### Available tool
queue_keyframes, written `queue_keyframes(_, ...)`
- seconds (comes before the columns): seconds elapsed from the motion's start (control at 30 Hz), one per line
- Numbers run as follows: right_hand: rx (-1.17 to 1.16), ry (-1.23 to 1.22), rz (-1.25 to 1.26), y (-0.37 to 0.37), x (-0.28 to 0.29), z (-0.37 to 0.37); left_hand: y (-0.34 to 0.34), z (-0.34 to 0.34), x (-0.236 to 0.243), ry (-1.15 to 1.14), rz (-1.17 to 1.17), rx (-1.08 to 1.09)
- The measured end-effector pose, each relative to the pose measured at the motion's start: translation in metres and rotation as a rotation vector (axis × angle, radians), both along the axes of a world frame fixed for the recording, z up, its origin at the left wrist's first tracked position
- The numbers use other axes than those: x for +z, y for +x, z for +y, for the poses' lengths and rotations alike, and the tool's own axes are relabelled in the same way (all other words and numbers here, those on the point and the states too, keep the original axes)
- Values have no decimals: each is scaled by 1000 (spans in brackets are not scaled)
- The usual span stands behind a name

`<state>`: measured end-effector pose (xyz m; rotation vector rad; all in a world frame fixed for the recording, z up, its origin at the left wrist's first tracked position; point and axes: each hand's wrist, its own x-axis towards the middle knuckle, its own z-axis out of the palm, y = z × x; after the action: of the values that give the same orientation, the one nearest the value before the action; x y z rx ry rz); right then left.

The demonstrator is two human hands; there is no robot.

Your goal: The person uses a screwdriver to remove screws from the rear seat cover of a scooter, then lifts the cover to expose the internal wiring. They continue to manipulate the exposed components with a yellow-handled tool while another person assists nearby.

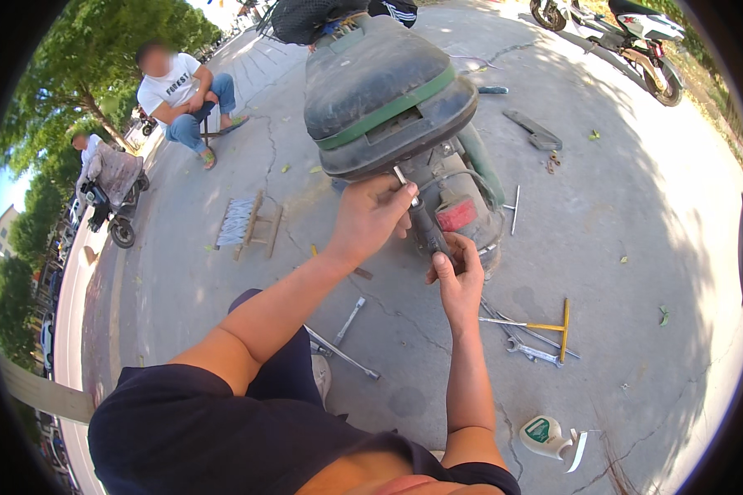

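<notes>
In front of me stands a dusty scooter with a black seat (371, 91) banded in green and a red tail light (456, 215). At its rear, a dark tube with a shiny rod, which looks like a shock absorber (425, 227), slants below the seat. My left hand (373, 216) is closed around its upper end, near the rod, some fingers hidden behind it. Lower down, my right hand (458, 271) grips the tube's bottom end between thumb and curled fingers. A green curved panel (480, 169) sits beside the tail light.
On the concrete lie a yellow-handled T-wrench (565, 334), wrenches (537, 353), a socket wrench (351, 356), a T-bar (516, 210), a dark plastic part (534, 130) and a white bottle (545, 436). A low woven stool (239, 224) stands left. A person (182, 95) sits beyond; a motorbike (636, 41) is parked far right.
</notes>
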<state>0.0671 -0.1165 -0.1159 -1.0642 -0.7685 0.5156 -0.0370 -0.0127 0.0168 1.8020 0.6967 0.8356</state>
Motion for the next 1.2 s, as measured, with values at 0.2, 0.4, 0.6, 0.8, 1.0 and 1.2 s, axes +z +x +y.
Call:
queue_keyframes(0.2,313,103,471,-4,-15,-11,-2,4,-4,52,6,-15)
queue_keyframes(0.4,123,96,371,-14,-13,-8,-2,8,-8,85,-24,-48)
queue_keyframes(0.6,57,99,320,-16,-14,-7,-1,9,-10,59,-21,-47)
queue_keyframes(0.8,56,30,309,-14,-10,-8,-3,9,-9,69,0,-42)
queue_keyframes(1.0,52,-3,313,-13,-6,-9,-3,12,-13,113,-5,-46)
queue_keyframes(1.2,31,-11,327,-15,-2,-8,-3,13,-14,123,-8,-47)
